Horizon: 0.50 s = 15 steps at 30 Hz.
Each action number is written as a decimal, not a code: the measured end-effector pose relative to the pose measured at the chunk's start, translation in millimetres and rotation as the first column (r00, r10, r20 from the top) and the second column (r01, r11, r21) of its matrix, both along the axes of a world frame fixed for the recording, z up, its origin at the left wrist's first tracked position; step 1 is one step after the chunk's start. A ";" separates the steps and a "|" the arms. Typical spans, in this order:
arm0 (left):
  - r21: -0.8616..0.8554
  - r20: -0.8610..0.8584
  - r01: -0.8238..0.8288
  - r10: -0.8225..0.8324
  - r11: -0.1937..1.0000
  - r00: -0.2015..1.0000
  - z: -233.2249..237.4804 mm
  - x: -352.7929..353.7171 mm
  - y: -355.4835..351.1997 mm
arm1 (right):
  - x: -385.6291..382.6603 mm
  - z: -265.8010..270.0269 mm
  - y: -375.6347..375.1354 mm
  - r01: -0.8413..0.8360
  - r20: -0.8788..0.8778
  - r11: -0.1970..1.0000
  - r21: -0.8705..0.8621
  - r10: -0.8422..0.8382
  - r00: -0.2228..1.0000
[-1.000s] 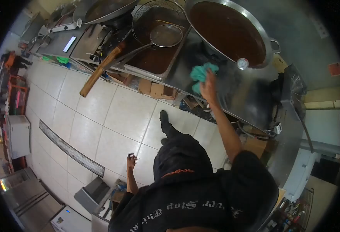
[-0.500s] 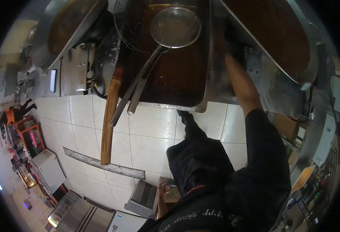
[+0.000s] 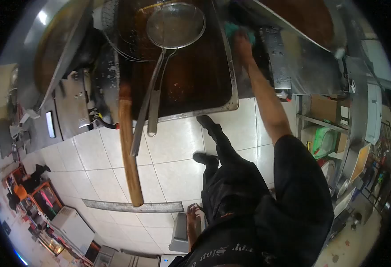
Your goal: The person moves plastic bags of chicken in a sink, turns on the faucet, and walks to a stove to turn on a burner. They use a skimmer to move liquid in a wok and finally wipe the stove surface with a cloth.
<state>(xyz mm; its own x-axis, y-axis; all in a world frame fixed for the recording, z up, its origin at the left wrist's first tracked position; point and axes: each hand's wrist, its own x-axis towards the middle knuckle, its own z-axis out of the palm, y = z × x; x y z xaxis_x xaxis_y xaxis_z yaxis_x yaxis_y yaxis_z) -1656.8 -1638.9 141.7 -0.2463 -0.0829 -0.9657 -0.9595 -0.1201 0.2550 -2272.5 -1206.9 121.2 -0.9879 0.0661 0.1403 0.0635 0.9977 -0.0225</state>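
My right hand (image 3: 243,44) is closed on a teal cloth (image 3: 232,30), against the steel surface just right of a large dark tray (image 3: 234,91). That forearm reaches up from the black sleeve. Low in the view, my left hand (image 3: 192,213) hangs beside my body, above a grey bin, its fingers loosely curled and apart. Across the tray lies a round mesh strainer (image 3: 176,26), its metal handle pointing down past the tray's front edge. Beside it a long wooden handle (image 3: 129,153) sticks out over the floor. Brown liquid or residue covers the tray's inside.
Large metal pans (image 3: 311,20) flank the tray on both sides. A wire whisk (image 3: 111,18) is at the upper left. Shelves with boxes (image 3: 324,108) stand at the right. Below are the tiled floor, a grey bin (image 3: 179,233) and a white cabinet (image 3: 73,227).
The view has shifted, with the tray and strainer now further left and higher. My right hand, formerly hidden in shadow, now shows with the teal cloth. My left hand shows more clearly.
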 end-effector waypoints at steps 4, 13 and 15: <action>-0.005 -0.194 -0.121 0.117 0.993 0.974 -27.7 7.4 -36.2 | 126.9 29.6 -42.5 0.007 -0.325 0.970 0.244 0.075 0.943; 0.151 -0.327 0.012 0.038 0.988 0.944 -130.0 6.9 -121.4 | 276.5 107.4 -37.5 0.135 0.039 0.787 -0.603 -0.140 0.989; 0.254 -0.326 -0.012 0.098 0.967 0.940 -141.7 -3.1 -137.2 | 265.7 103.2 -27.8 0.217 0.035 0.718 -0.662 -0.259 0.965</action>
